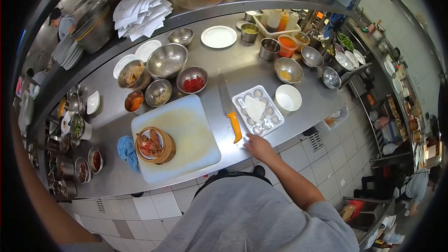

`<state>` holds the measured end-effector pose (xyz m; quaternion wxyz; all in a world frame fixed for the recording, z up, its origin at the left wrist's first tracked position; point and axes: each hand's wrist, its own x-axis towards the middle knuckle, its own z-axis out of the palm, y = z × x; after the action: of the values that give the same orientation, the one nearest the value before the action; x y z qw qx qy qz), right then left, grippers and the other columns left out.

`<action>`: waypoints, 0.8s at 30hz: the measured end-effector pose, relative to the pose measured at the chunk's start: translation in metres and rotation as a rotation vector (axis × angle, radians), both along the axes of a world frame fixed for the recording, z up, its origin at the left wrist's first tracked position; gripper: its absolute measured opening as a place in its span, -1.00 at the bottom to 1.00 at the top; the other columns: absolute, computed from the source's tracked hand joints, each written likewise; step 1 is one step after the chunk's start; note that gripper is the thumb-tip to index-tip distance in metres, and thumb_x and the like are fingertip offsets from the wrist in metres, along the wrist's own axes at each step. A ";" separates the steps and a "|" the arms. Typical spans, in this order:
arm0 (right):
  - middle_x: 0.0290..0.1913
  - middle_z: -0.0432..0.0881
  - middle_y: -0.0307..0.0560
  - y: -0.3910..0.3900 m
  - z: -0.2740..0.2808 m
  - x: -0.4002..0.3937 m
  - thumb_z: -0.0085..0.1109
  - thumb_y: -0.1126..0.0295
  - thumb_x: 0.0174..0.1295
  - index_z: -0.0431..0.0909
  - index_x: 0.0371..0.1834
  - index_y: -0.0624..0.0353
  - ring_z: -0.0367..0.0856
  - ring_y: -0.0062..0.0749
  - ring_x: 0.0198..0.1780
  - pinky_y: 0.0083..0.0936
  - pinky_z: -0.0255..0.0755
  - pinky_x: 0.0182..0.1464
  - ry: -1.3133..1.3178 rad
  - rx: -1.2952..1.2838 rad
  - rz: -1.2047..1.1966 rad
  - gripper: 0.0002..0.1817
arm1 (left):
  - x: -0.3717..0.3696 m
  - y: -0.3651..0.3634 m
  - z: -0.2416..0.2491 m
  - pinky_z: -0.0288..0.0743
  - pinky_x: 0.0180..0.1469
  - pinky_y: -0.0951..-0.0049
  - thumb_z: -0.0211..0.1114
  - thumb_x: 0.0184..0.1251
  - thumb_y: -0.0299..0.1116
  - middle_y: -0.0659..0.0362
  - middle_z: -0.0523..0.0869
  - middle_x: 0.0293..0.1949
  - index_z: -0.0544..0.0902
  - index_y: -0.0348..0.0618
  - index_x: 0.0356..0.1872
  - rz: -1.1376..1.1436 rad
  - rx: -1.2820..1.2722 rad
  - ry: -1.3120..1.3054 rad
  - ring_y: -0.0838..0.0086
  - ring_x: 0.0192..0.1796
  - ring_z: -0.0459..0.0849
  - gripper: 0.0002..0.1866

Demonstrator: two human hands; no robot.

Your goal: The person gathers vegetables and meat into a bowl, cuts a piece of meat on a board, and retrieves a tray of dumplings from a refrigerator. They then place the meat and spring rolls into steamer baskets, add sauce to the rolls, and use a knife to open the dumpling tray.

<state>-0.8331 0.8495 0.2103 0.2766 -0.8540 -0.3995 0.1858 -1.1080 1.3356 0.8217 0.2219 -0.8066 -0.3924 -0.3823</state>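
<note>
My right hand (258, 147) is at the front edge of the steel counter, just right of the orange handle of a knife (234, 126) and below a plastic tray of round white pieces (269, 122). Its fingers are bent, and whatever they hold, if anything, is too small to make out. On the left, my raised arm runs up along the picture's edge; the left hand is out of sight. A bamboo steamer (165, 154) with brown meat and red bits stands on the white cutting board (191, 133). Beside it lies a blue cloth (127, 153).
Metal bowls (167, 60) and white plates (218, 37) stand behind the board. A white bowl (288, 98) sits right of the tray. An overhead shelf (205, 10) carries papers (143, 11). Other people are at the far left and far right.
</note>
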 end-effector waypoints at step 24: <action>-0.27 0.51 -0.19 -0.025 0.055 0.140 0.11 0.56 0.21 0.25 0.31 0.19 0.44 -0.62 -0.48 -0.60 0.39 -0.50 0.938 0.434 -0.179 -0.44 | 0.105 -0.346 -0.561 0.40 0.24 0.17 0.65 -0.17 -0.30 0.01 0.59 -0.01 0.55 -0.21 -0.21 -0.577 -0.918 -0.102 -0.02 0.16 0.47 -0.49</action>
<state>-0.6927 0.8249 0.2655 0.6113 -0.6327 -0.1873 0.4369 -1.0034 0.9900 0.2611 -0.2864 -0.8760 -0.2919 -0.2557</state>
